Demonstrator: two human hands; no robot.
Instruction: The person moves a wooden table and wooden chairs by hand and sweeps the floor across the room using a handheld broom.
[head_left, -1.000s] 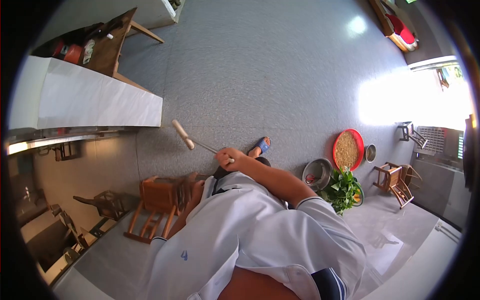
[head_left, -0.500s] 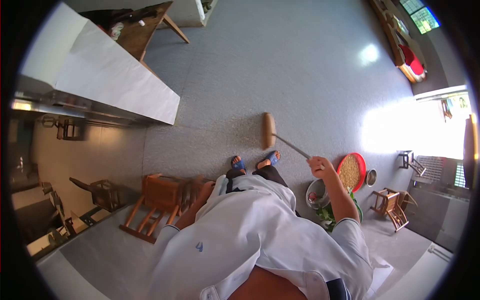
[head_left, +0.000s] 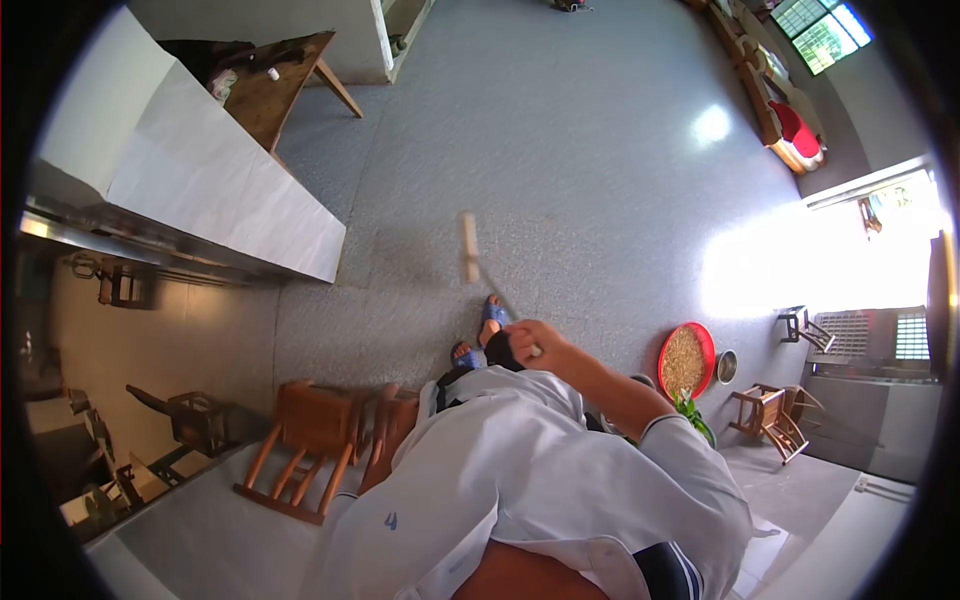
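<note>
My right hand (head_left: 535,343) is closed around the end of a broom's handle in front of my waist. The broom (head_left: 469,246) has a long, narrow tan head, slightly blurred, resting on or just above the grey floor. Its thin handle slants from the head past my feet up to my fist. Below it are my feet in blue slippers (head_left: 494,314). My left hand is hidden; only part of that forearm shows beside my shirt, near a wooden chair (head_left: 318,418).
On the right stand a red basin (head_left: 708,345) of grain, a metal bowl (head_left: 727,366), green leaves (head_left: 690,408) and small wooden chairs (head_left: 765,408). A pale partition (head_left: 230,165) juts in from the left, with a wooden table (head_left: 272,95) behind it.
My right hand has swung left across my body, carrying the broom head left over the floor. My left hand has gone out of sight. My feet have shifted, and the view has turned slightly.
</note>
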